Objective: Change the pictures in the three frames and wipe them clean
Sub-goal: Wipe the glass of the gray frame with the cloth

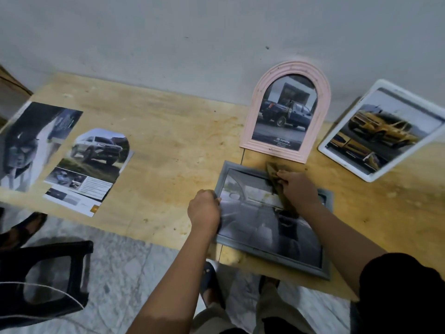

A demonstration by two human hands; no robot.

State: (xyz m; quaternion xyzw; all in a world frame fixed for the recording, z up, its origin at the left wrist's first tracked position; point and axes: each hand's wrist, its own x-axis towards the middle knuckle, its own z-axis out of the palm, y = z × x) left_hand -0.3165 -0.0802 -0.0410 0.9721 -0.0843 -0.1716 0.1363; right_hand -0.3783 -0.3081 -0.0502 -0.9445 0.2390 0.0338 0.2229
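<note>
A grey rectangular frame point(269, 251) with a car-interior picture lies flat at the table's near edge. My left hand point(204, 209) grips its left rim. My right hand point(298, 189) holds a brownish cloth point(277, 182) pressed on the frame's upper right glass. Behind it a pink arched frame point(320, 112) with a dark pickup picture leans on the wall. A white rectangular frame point(375, 174) with a yellow truck picture leans at the far right.
Two loose car pictures lie on the left of the wooden table point(168, 145): an arch-cut print point(94, 165) and a dark one point(31, 141). A black plastic stool point(48, 273) stands on the tiled floor at lower left. My legs are under the table edge.
</note>
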